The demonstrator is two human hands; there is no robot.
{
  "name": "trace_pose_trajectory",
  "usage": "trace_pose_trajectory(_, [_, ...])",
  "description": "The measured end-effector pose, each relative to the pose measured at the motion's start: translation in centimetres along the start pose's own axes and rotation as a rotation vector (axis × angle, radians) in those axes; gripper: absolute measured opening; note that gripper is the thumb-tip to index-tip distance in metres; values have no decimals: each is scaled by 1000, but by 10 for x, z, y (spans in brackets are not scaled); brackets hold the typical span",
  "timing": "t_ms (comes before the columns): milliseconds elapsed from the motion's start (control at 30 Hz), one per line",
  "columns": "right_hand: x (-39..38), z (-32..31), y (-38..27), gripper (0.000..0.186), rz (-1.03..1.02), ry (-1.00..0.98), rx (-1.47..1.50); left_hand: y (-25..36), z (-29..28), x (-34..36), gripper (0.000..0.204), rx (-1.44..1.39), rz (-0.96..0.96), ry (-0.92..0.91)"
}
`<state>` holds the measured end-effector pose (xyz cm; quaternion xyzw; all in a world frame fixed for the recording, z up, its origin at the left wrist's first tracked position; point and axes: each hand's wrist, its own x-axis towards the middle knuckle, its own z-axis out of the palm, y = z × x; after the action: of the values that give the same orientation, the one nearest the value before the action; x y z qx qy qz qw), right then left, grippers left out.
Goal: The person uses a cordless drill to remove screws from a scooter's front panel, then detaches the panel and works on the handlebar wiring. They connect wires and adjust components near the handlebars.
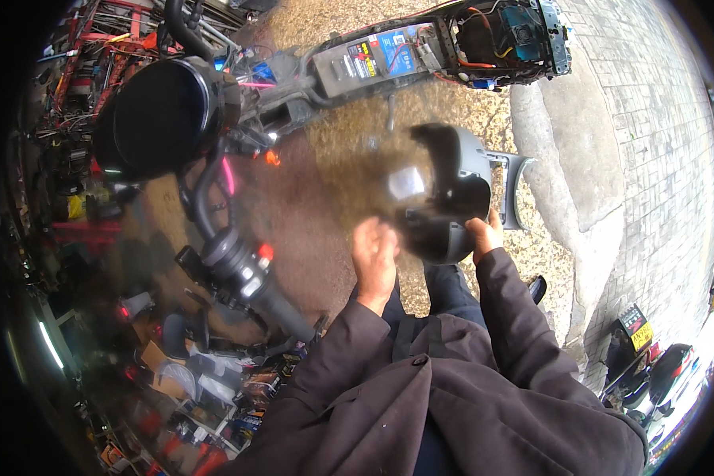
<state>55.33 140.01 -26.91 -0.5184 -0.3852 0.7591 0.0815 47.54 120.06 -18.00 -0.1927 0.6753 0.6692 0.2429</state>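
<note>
Black cover partly hides the right fingers gripping it; left fingers blur, loosely spread.

Right fingers on cover (black, curved)

Hollow, curved black plastic vehicle panel with grey edging, held off the ground, left side blurred.

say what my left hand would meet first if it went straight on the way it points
Probably the bike, by its battery: the left hand points up the picture, and that line seems to pass just left of the black cover. Depth is unclear, so it might miss.
</note>
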Motion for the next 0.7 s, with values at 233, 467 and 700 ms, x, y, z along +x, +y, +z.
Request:
trace_pose_trajectory(233, [13,22,19,84,89,-29,9,13,9,6,33,95,-70,97])
trace_pose_trajectory(467, [-7,46,-12,77,117,-96,95,35,19,87,26,-7,112,248])
trace_pose_trajectory(700, [-55,74,-96,76,67,-259,164,94,2,137,26,-257,69,556])
